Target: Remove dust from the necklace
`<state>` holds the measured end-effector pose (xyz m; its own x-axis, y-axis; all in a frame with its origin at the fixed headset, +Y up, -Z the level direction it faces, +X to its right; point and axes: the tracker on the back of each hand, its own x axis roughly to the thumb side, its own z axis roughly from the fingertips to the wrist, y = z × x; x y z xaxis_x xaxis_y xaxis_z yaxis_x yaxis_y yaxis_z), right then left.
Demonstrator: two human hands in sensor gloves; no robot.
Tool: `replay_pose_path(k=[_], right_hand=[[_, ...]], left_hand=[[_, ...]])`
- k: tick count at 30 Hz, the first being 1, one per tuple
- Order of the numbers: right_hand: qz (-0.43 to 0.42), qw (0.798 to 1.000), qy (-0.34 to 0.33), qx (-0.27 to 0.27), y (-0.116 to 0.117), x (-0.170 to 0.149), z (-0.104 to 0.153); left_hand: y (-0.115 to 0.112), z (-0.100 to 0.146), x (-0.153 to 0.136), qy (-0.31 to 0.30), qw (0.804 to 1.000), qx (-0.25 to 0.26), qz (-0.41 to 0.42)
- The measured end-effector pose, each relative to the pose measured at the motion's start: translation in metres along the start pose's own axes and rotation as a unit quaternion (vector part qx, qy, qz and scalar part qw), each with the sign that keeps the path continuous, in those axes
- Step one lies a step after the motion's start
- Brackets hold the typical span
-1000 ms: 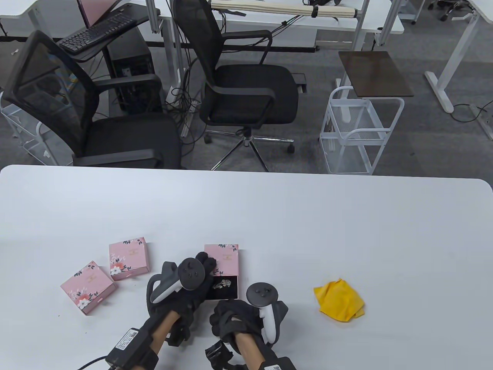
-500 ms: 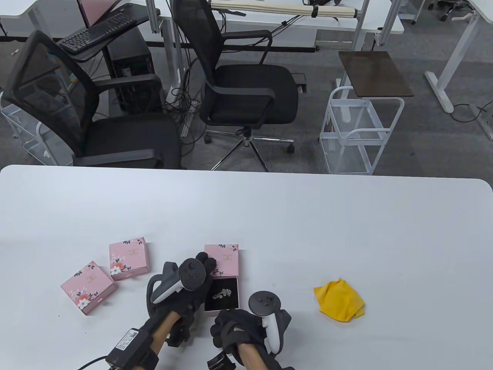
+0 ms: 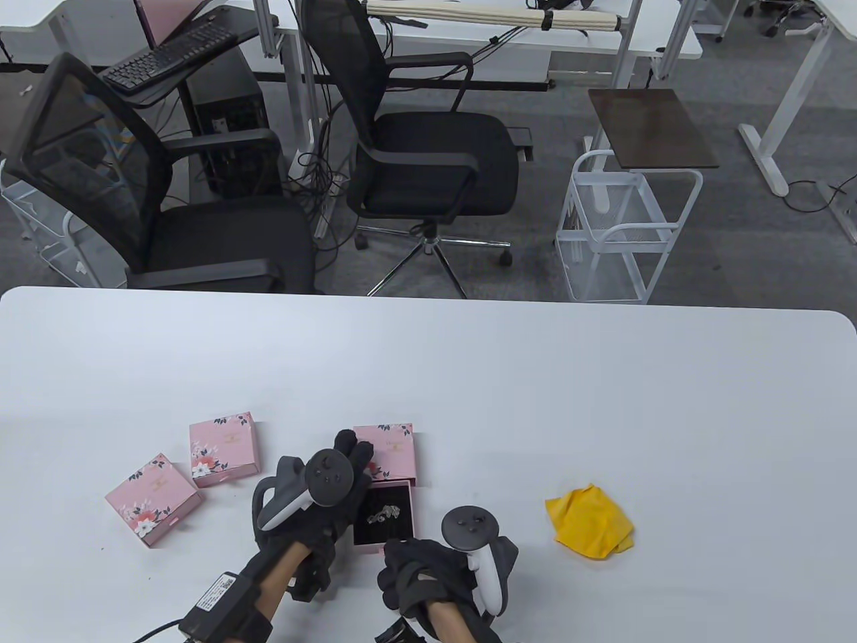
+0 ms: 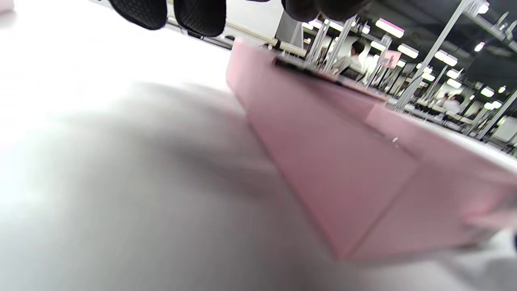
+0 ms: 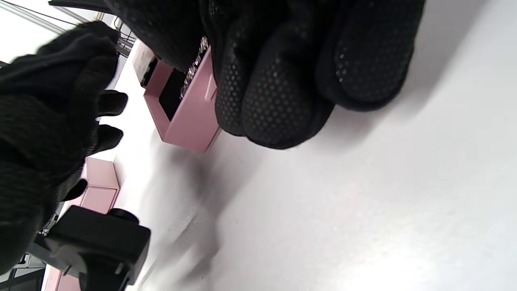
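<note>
A pink drawer box lies near the table's front. Its floral sleeve (image 3: 392, 445) is at the back. Its black-lined drawer (image 3: 381, 544) is pulled out toward me, with a silver necklace (image 3: 383, 514) lying in it. My left hand (image 3: 351, 447) rests spread on the sleeve's left end. Its fingertips (image 4: 200, 16) hang over the pink box (image 4: 343, 161) in the left wrist view. My right hand (image 3: 395, 562) sits just in front of the drawer with its fingers (image 5: 278, 93) curled; nothing shows between them. The drawer (image 5: 190, 121) and necklace (image 5: 194, 66) lie just beyond them.
A crumpled yellow cloth (image 3: 589, 521) lies to the right of my right hand. Two closed pink boxes (image 3: 223, 447) (image 3: 152, 499) sit to the left. Office chairs (image 3: 428, 154) stand beyond the table's far edge.
The drawer has slid out toward me, exposing the necklace. My right hand has drawn back toward me and slightly to the right. My left hand has shifted a little to the left on the sleeve.
</note>
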<state>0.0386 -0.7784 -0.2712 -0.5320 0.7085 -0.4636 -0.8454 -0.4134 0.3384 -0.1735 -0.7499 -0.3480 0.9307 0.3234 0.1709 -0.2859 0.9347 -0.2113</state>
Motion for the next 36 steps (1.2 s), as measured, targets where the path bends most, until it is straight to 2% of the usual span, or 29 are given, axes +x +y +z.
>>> replay_pose_path(k=[5, 8, 10, 13, 16, 19, 21, 24, 26, 32, 36], right_hand=[[0.013, 1.0, -0.022, 0.002, -0.017, 0.01, 0.01], [0.022, 0.998, -0.051, -0.01, -0.027, 0.023, 0.015], [0.024, 0.997, -0.066, -0.026, -0.03, 0.03, 0.016], [0.055, 0.988, -0.11, -0.094, -0.03, 0.047, 0.014], [0.107, 0.97, -0.149, -0.161, -0.025, 0.06, 0.009], [0.198, 0.94, -0.172, -0.22, -0.014, 0.07, 0.002], [0.29, 0.909, -0.187, -0.236, -0.005, 0.075, -0.005], [0.377, 0.87, -0.207, -0.242, 0.006, 0.075, -0.01], [0.421, 0.855, -0.196, -0.229, 0.01, 0.074, -0.012], [0.456, 0.848, -0.18, -0.201, 0.018, 0.071, -0.018], [0.474, 0.84, -0.173, -0.2, 0.023, 0.07, -0.022]], left_hand=[[0.024, 0.026, 0.002, -0.021, 0.999, 0.047, 0.011], [0.039, 0.047, -0.007, -0.018, 0.998, 0.066, 0.005], [0.043, 0.059, -0.015, -0.018, 0.996, 0.086, 0.027], [0.045, 0.073, -0.028, -0.023, 0.992, 0.111, 0.064], [0.048, 0.079, -0.038, -0.015, 0.99, 0.116, 0.075], [0.046, 0.08, -0.04, -0.016, 0.989, 0.121, 0.082], [0.042, 0.078, -0.038, -0.016, 0.991, 0.109, 0.07], [0.04, 0.077, -0.037, -0.014, 0.993, 0.106, 0.056], [0.038, 0.076, -0.037, -0.016, 0.993, 0.105, 0.058], [0.035, 0.075, -0.034, -0.017, 0.994, 0.101, 0.046], [0.033, 0.075, -0.033, -0.018, 0.994, 0.099, 0.036]])
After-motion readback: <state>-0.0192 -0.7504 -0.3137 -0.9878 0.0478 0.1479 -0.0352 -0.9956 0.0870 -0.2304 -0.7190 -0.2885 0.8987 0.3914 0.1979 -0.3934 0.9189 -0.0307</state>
